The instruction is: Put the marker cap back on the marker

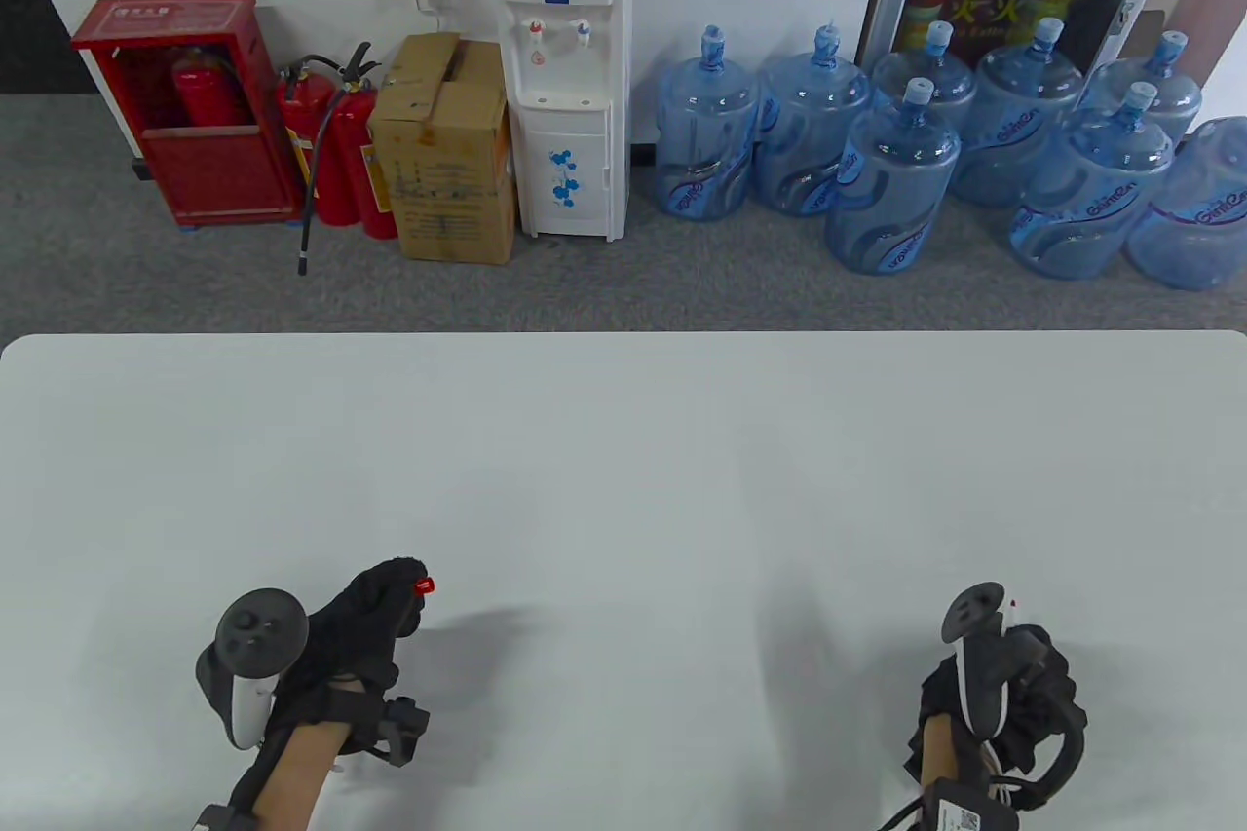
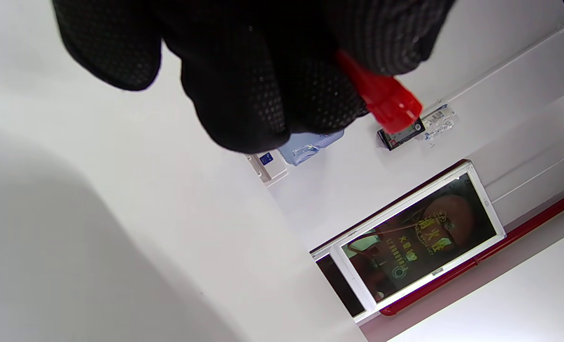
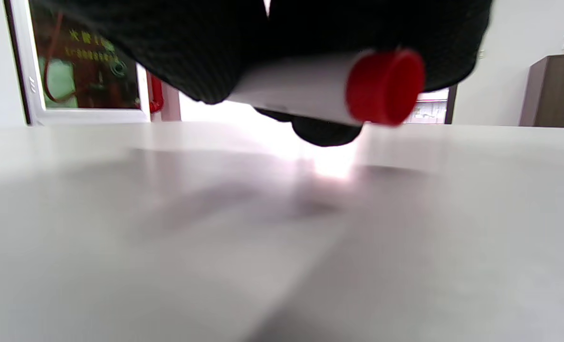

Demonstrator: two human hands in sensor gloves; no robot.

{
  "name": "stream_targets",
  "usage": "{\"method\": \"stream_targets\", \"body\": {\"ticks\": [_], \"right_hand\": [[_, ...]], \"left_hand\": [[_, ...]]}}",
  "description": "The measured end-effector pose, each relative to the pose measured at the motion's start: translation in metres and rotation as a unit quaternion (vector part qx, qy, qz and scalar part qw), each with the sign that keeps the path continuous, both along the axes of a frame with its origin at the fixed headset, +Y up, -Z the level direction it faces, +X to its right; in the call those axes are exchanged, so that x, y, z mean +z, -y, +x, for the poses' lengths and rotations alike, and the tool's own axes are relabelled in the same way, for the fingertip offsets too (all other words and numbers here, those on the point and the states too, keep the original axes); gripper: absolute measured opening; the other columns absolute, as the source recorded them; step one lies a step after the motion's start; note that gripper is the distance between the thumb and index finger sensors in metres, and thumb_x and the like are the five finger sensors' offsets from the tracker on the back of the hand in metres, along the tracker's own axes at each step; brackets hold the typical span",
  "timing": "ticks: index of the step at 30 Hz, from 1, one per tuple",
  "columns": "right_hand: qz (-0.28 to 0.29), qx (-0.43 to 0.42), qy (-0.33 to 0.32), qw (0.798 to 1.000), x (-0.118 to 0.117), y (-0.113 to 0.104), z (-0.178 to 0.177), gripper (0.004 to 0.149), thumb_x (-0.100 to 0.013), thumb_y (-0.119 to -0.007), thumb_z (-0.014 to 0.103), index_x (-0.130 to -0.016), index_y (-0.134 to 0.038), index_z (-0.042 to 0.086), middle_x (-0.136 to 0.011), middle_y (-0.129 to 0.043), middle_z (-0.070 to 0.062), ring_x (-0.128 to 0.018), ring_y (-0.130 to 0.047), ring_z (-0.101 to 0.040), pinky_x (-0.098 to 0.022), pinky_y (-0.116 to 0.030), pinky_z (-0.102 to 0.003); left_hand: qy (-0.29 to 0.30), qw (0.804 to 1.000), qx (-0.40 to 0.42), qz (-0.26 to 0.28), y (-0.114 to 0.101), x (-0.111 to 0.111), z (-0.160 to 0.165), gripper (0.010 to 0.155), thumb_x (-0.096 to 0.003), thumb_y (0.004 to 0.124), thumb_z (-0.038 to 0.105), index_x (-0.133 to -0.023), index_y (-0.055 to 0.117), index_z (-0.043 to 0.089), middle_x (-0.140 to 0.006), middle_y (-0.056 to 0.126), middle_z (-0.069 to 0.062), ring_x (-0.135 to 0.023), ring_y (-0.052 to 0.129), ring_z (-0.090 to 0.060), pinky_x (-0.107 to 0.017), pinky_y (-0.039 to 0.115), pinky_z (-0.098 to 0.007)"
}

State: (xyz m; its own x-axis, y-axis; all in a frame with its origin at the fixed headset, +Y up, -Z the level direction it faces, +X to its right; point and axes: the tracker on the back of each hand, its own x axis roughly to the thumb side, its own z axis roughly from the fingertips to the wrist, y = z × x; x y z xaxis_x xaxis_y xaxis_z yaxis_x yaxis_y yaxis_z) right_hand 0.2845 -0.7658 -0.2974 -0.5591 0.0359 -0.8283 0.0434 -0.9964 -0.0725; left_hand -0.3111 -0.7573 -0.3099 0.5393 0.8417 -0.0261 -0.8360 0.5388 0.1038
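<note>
Near the front left of the white table (image 1: 623, 441), the left hand (image 1: 365, 622) is curled around the red marker cap (image 1: 425, 586), whose end pokes out past the gloved fingers (image 2: 243, 90). Well apart on the right, the right hand (image 1: 1003, 685) grips the white marker (image 3: 296, 90), its red end plug (image 3: 385, 87) showing just above the tabletop.

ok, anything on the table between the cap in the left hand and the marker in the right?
Nothing visible. The left hand grips the red cap, and the right hand grips the marker. Only bare white table lies between them.
</note>
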Motion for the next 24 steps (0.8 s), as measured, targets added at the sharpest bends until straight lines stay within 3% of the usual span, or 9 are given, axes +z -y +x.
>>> {"method": "stream_targets", "body": {"ticks": [8,19,24], "right_hand": [[0.041,-0.062,-0.114,0.991,-0.007,-0.009,-0.061,0.060,-0.044,-0.078,0.033,-0.097,-0.066,0.007,-0.088,-0.080,-0.016,-0.067,-0.097,-0.026,-0.060,-0.075,-0.062],[0.082,0.011,-0.231,0.969,-0.004,-0.029,-0.128,0.054,-0.044,-0.075,0.041,-0.093,-0.071,0.020,-0.088,-0.080,-0.006,-0.065,-0.098,-0.020,-0.060,-0.077,-0.057],[0.084,0.059,-0.269,0.958,-0.002,-0.034,-0.152,0.053,-0.042,-0.078,0.042,-0.093,-0.072,0.026,-0.095,-0.083,-0.008,-0.073,-0.099,-0.025,-0.061,-0.077,-0.057]], "left_hand": [[0.007,1.000,-0.018,0.009,-0.001,0.001,0.004,0.043,-0.0445,0.073,0.044,-0.085,0.084,0.036,-0.073,0.103,0.006,-0.051,0.108,-0.019,-0.060,0.076,-0.056],[0.019,0.999,-0.034,0.010,0.000,0.003,0.012,0.045,-0.0438,0.069,0.051,-0.081,0.088,0.033,-0.064,0.105,0.008,-0.044,0.109,-0.018,-0.057,0.079,-0.055],[0.020,0.999,-0.036,0.012,-0.001,0.004,0.017,0.047,-0.0428,0.067,0.054,-0.078,0.090,0.033,-0.060,0.107,0.009,-0.041,0.110,-0.018,-0.056,0.080,-0.054]]}}
